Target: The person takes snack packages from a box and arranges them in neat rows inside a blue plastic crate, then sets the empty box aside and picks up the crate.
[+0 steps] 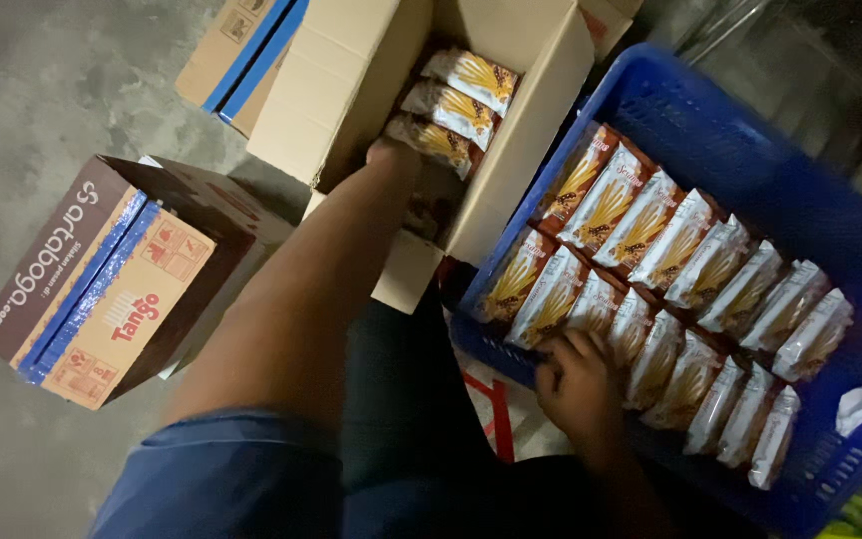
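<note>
Looks like the crate (750, 130) is already mostly loaded. It sits at 3 o'clock from the person's lap, blue plastic, with 2 rows of snack packs (650, 289) standing on edge, packed tight side by side. A bare strip of crate floor shows along its far side and at the right end, where a small white scrap (855, 407) lies, so there's room for more.

The open box (351, 90) at 12 o'clock isn't empty yet: at least 3 packs (451, 105) show stacked inside, and how many sit deeper is hidden in shadow.

The left hand (391, 155) reaches into the box right below those packs; its fingers are out of sight, so whether it's gripping 1 can't be told. The right hand (579, 384) rests on the near row at the crate's near left end, fingers curled onto the pack tops, pressing or steadying rather than lifting.

At 9 o'clock a taped carton (102, 279) lies on the concrete floor (32, 100), unopened. Another one (236, 55) sits at 11 o'clock, also sealed.
</note>
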